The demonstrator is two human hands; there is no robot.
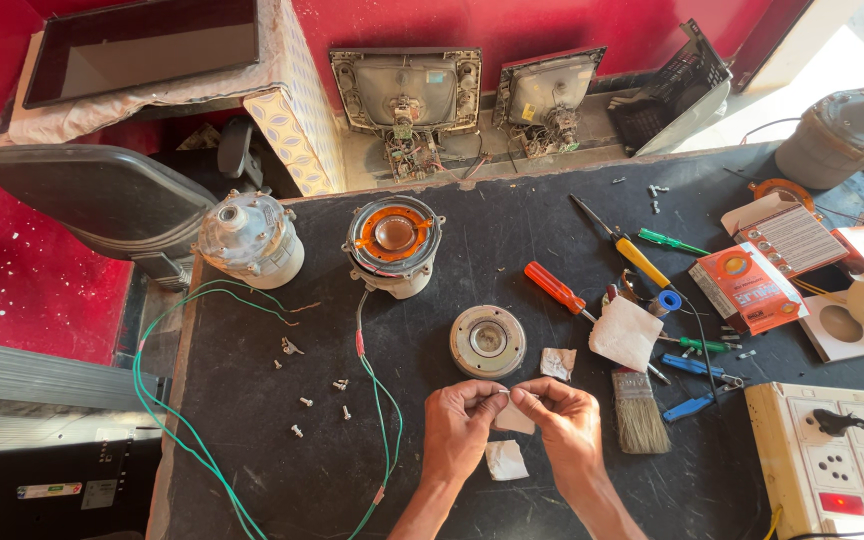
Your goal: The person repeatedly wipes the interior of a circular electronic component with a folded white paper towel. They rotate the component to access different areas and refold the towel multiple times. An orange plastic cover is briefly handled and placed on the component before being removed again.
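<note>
Above the dark workbench (252,440), both hands meet.
Left hand (460,415) and right hand (564,418) pinch a small pale paper scrap (513,418) taut between fingertips.

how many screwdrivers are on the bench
3 that I can tell: an orange-handled screwdriver above the hands, a yellow-handled screwdriver to its right, and a green-handled screwdriver beside the boxes. More may sit hidden in the clutter of small tools.

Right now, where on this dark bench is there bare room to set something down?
The widest bare patch lies between the green wire loop and the bench's left edge, below the loose screws. Another lies behind the round metal disc, toward the orange-topped motor. The right side is crowded: screwdrivers, brush, boxes, power strip. Both hands pinch a small paper piece at the front.
</note>
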